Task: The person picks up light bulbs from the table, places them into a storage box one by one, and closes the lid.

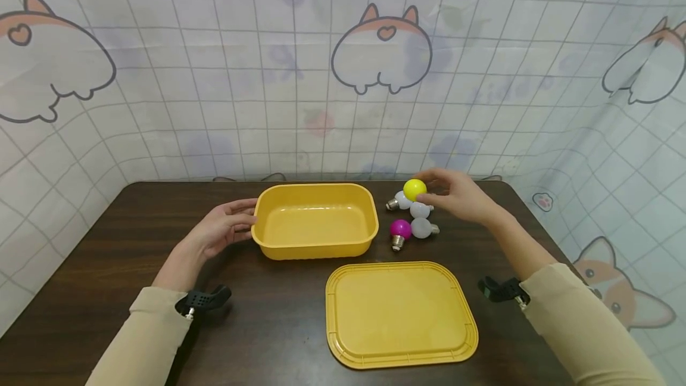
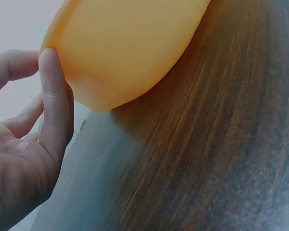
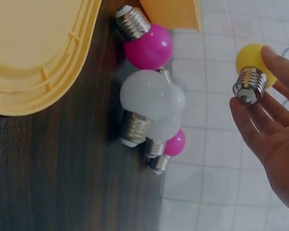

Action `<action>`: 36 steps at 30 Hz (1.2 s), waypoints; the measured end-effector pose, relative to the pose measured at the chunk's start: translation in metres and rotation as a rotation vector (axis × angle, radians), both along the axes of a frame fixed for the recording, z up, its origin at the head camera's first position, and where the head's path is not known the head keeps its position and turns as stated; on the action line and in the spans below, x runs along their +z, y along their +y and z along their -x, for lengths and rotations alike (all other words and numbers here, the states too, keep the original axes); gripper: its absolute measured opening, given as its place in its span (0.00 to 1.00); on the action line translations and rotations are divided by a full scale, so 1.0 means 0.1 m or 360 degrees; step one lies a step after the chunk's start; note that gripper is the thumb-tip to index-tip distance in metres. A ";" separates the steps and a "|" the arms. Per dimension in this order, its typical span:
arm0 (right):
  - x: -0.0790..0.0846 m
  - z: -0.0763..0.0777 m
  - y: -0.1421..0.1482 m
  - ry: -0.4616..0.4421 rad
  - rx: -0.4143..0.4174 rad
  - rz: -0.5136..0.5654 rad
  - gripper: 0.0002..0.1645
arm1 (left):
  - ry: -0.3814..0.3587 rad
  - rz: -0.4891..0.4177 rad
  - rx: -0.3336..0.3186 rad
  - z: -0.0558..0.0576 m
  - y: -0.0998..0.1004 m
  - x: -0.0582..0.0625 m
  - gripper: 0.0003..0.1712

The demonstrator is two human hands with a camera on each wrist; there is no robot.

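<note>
My right hand [image 1: 455,195] pinches a yellow light bulb [image 1: 415,189] between thumb and fingers, raised above the other bulbs. In the right wrist view the metal screw base [image 3: 250,85] of this yellow bulb points down toward the palm side. Below it lie several white bulbs, one white bulb [image 3: 143,94] nearest the camera, and a magenta bulb [image 1: 400,229]. A second magenta bulb [image 3: 175,143] shows behind the white ones. My left hand [image 1: 227,228] touches the left rim of a deep yellow plastic box [image 1: 316,251] with its fingertips, the fingers loosely extended.
A flat yellow lid [image 1: 402,314] lies on the dark wood table [image 1: 257,326] in front of the box and bulbs. Behind the table hangs a white checked cloth [image 1: 300,106] with cartoon prints. Each wrist carries a black strap [image 1: 203,299].
</note>
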State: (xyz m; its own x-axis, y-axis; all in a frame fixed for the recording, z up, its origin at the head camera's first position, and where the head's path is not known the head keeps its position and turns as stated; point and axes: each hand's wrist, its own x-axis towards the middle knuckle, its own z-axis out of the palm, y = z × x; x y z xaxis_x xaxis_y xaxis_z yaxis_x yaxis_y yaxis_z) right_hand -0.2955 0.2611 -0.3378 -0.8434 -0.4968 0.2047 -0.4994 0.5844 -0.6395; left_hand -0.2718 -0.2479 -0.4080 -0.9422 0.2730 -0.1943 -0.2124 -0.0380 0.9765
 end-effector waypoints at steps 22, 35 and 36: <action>0.01 0.02 -0.25 -0.0067 0.0079 0.0105 0.25 | 0.0035 0.0024 -0.0003 -0.01 0.00 0.00 0.40; 0.00 0.02 -0.41 -0.0050 0.0147 0.0139 0.23 | 0.0010 0.0004 -0.0032 -0.02 -0.01 0.01 0.41; 0.00 0.02 -0.43 -0.0058 0.0147 0.0145 0.23 | 0.0009 0.0005 -0.0027 -0.01 -0.01 0.01 0.40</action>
State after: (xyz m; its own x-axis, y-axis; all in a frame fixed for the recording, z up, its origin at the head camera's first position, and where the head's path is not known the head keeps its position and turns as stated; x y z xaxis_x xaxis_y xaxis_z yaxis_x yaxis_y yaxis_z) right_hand -0.2974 0.2185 -0.3379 -0.8026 -0.5534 0.2227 -0.5241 0.4758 -0.7064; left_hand -0.2703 -0.2486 -0.4068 -0.9385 0.2882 -0.1902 -0.2077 -0.0312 0.9777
